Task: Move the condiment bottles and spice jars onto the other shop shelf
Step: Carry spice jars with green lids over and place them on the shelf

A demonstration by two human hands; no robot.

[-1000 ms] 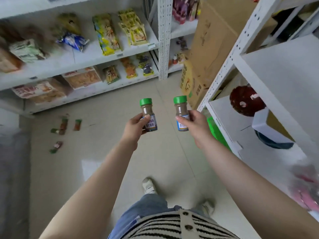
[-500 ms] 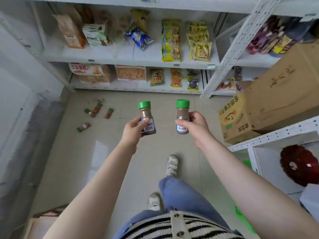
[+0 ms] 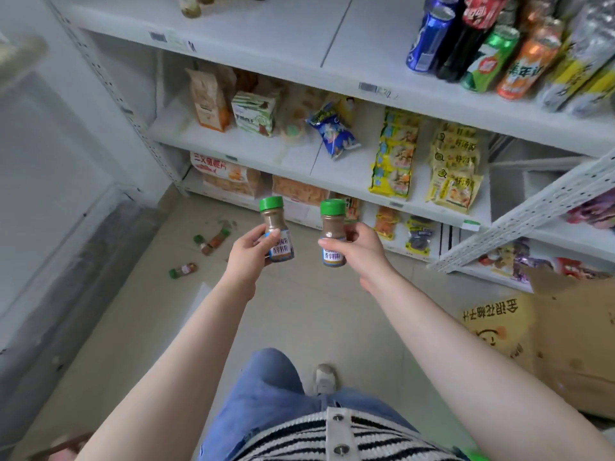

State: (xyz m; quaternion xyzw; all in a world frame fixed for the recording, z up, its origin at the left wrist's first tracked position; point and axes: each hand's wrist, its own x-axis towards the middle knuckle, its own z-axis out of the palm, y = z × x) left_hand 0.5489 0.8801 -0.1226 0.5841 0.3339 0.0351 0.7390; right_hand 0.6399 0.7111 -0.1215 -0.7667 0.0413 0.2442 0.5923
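Observation:
My left hand (image 3: pixel 248 252) grips a small spice jar (image 3: pixel 275 223) with a green cap and brown powder, held upright at chest height. My right hand (image 3: pixel 359 249) holds a matching green-capped spice jar (image 3: pixel 332 231) the same way, a short gap to the right. Both jars hang in the air above the tiled floor, in front of a white shop shelf (image 3: pixel 286 61). The top shelf board is mostly bare on its left and middle; a couple of bottles (image 3: pixel 191 3) stand at its far left edge. Three more spice jars (image 3: pixel 213 241) lie on the floor by the shelf foot.
Drink cans and bottles (image 3: pixel 492 51) crowd the right of the top shelf. Snack boxes and noodle packs (image 3: pixel 396 154) fill the lower shelves. A cardboard box (image 3: pixel 549 344) sits on the floor at the right. A grey wall and ledge (image 3: pixel 50 201) run along the left.
The view has swung left and upward toward the shelf, bringing its top board and drink cans into sight. Both hands keep the jars upright in the same grip.

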